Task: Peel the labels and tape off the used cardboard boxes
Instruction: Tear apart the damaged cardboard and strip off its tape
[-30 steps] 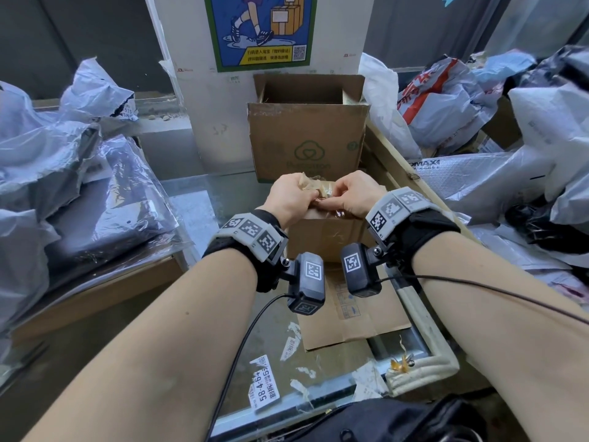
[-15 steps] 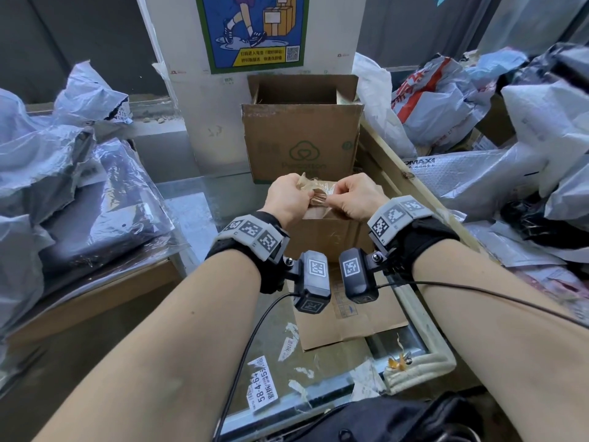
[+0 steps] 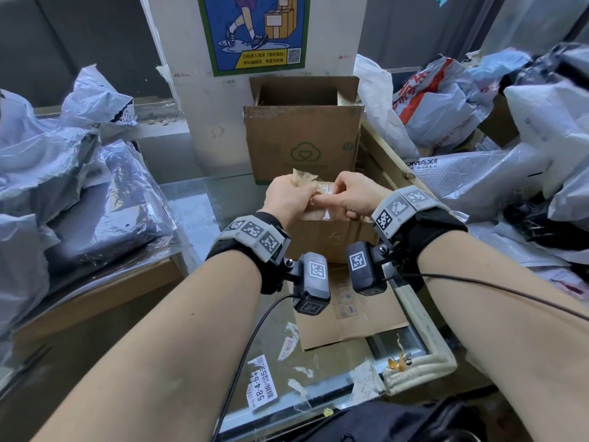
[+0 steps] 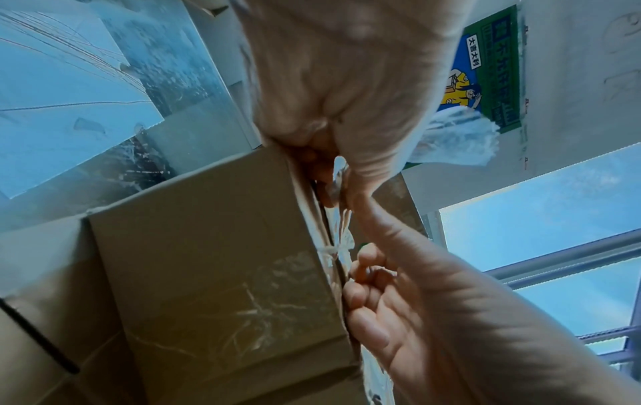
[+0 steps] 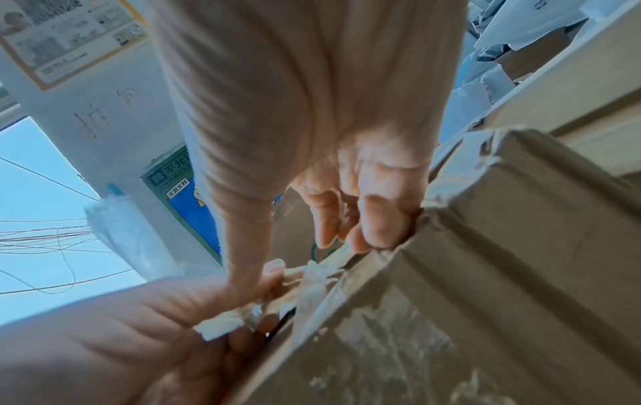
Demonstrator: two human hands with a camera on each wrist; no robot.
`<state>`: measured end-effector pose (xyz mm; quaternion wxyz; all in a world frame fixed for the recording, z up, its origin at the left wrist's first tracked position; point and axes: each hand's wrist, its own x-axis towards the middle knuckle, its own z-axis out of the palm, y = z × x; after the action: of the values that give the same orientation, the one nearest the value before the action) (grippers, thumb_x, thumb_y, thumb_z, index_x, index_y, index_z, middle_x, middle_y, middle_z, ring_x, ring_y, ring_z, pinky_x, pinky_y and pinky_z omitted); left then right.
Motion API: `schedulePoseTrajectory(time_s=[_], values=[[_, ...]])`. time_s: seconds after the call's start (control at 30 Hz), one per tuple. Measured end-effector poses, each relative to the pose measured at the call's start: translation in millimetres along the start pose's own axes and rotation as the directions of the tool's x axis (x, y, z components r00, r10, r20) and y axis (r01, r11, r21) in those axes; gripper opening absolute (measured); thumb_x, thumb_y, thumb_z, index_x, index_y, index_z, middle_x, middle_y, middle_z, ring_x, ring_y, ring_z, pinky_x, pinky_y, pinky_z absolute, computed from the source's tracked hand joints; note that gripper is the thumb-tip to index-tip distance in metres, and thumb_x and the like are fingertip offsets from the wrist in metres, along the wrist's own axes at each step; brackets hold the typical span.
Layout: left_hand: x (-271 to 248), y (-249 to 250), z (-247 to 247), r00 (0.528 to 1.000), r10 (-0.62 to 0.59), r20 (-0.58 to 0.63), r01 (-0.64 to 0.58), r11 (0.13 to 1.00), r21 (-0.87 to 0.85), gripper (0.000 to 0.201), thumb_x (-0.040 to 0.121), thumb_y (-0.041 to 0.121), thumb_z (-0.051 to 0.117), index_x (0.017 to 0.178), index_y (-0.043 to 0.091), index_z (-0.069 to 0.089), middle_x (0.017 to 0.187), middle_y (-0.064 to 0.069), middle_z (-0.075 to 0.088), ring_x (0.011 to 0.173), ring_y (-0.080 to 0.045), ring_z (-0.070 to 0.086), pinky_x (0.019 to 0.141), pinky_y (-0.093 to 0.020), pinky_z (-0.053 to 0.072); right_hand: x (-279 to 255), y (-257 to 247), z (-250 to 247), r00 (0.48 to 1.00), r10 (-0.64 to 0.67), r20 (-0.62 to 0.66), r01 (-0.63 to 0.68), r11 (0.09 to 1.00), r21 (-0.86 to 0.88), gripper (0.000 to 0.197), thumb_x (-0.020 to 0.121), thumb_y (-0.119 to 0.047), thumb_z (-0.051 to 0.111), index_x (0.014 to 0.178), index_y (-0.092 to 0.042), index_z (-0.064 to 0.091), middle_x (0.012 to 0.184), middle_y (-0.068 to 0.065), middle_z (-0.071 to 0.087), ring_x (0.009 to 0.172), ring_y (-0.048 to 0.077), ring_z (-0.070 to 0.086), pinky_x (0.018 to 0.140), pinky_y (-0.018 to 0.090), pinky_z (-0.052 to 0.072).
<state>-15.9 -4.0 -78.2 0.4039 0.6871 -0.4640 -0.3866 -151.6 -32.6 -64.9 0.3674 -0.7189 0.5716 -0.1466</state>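
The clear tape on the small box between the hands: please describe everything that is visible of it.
The clear tape is thin, glossy, see-through plastic, crumpled into wrinkled strands at the top edge of the small brown box. One end is already free and bunched in the left hand, and the right hand pinches it close beside. A flat stretch, whitish and scuffed, remains stuck down the box's side.

Both forearms bare, no sleeves. Each wrist: black fabric cuff w/ grey band of square black-and-white marker tiles; right band same. Under each wrist a dark boxy camera module, marker stickers on its faces, held by a small bracket w/ screw. Thin black cable runs from each module.
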Motion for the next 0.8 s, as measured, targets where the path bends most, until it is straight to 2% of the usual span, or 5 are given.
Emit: schedulePoseTrajectory(time_s=[0.07, 0.2, 0.37, 0.5, 0.8], values=[[1, -1, 3, 1.000, 0.000, -0.025, 0.000, 1.000, -0.013, 0.009, 0.091, 0.024, 0.063, 0.086, 0.017, 0.061, 0.088, -0.002, 0.064, 0.088, -0.019, 0.063, 0.082, -0.030, 0.054, 1, -2, -1, 1.000, 0.008, -0.022, -0.008, 1.000, -0.007, 0.045, 0.074, -0.048, 0.074, 0.074, -0.014, 0.045, 0.060, 0.002, 0.049, 0.049, 0.015, 0.045, 0.047, 0.027, 0.036], [1, -2, 2, 1.000, -0.018, -0.017, 0.017, 0.997, -0.072, 0.008, 0.087, 0.020, 0.068, 0.091, 0.014, 0.066, 0.097, -0.006, 0.070, 0.087, -0.018, 0.067, 0.071, -0.031, 0.058, 4, -5, 2, 0.997, -0.004, -0.074, -0.013, 0.975, -0.220, 0.042, 0.074, -0.048, 0.073, 0.070, -0.012, 0.053, 0.061, 0.001, 0.052, 0.056, 0.013, 0.047, 0.053, 0.026, 0.037], [4, -4, 2, 1.000, 0.010, -0.010, -0.010, 1.000, -0.027, 0.014, 0.083, 0.019, 0.074, 0.093, 0.011, 0.069, 0.097, -0.006, 0.072, 0.084, -0.016, 0.068, 0.078, -0.031, 0.058, 15, -3, -5, 0.997, 0.009, 0.072, 0.002, 0.988, -0.151, 0.046, 0.078, -0.038, 0.075, 0.051, -0.012, 0.048, 0.031, -0.006, 0.042, 0.028, 0.005, 0.039, 0.044, 0.021, 0.036], [5, -5, 3, 0.999, 0.052, -0.003, -0.052, 0.997, 0.057, 0.020, 0.084, 0.022, 0.072, 0.098, 0.008, 0.069, 0.101, -0.008, 0.071, 0.096, -0.021, 0.066, 0.090, -0.038, 0.053, 15, -3, -6, 0.995, 0.007, 0.102, 0.000, 0.998, -0.069, 0.037, 0.083, -0.024, 0.072, 0.055, -0.014, 0.051, 0.052, 0.000, 0.049, 0.032, 0.002, 0.040, 0.037, 0.012, 0.034], [5, -7, 8, 0.996, 0.087, -0.028, -0.082, 0.987, 0.139, 0.016, 0.085, 0.023, 0.070, 0.091, 0.010, 0.064, 0.100, -0.010, 0.069, 0.096, -0.025, 0.063, 0.088, -0.040, 0.052, 9, 8, -2, 0.998, 0.036, 0.042, -0.041, 0.990, 0.132, 0.028, 0.085, -0.007, 0.065, 0.058, -0.008, 0.056, 0.056, 0.004, 0.052, 0.041, 0.010, 0.045, 0.036, 0.013, 0.039]])
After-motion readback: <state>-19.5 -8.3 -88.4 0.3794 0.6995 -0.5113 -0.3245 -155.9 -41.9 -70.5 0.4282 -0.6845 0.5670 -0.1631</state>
